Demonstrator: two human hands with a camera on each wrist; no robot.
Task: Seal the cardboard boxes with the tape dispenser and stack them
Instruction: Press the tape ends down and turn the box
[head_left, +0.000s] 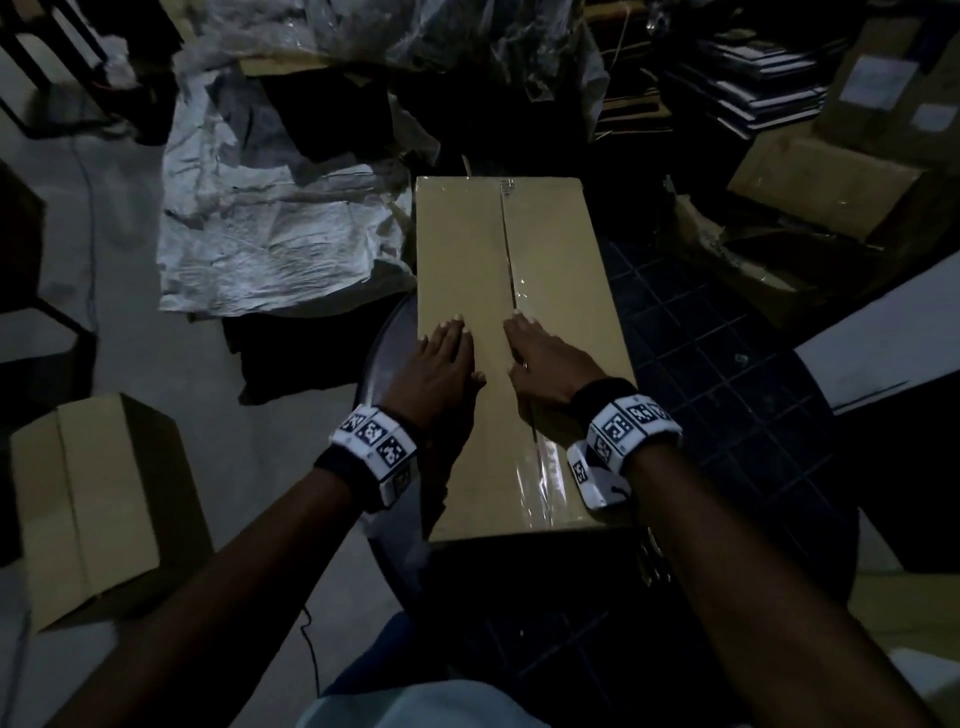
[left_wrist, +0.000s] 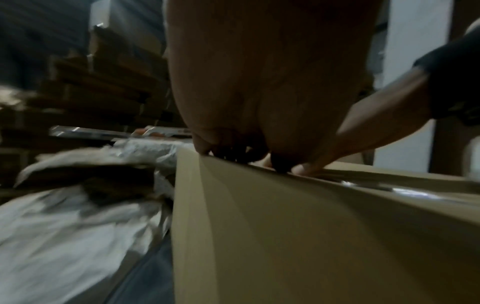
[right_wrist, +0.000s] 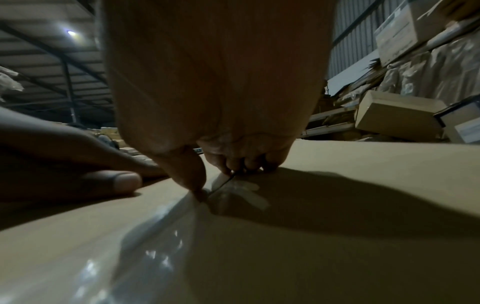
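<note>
From the head view, a long cardboard box (head_left: 519, 353) lies on a dark round counter (head_left: 384, 358), both hands flat on its top — the left hand (head_left: 441, 364) beside the centre seam (head_left: 506, 249), the right hand (head_left: 545, 364) over it. Neither grip holds anything; fingers lie straight, pressing. Clear tape (head_left: 540, 467) shines only on the near stretch, so the far seam could spring open if pressing stops short. No tape dispenser shows in any view.

The left wrist view adds the box's side wall (left_wrist: 259, 236) with that hand close to the edge — the box could slide off the counter.

The right wrist view alone shows a wrinkled tape end (right_wrist: 241, 189) at the fingertips (right_wrist: 233, 164); trapped creases may lift.
</note>
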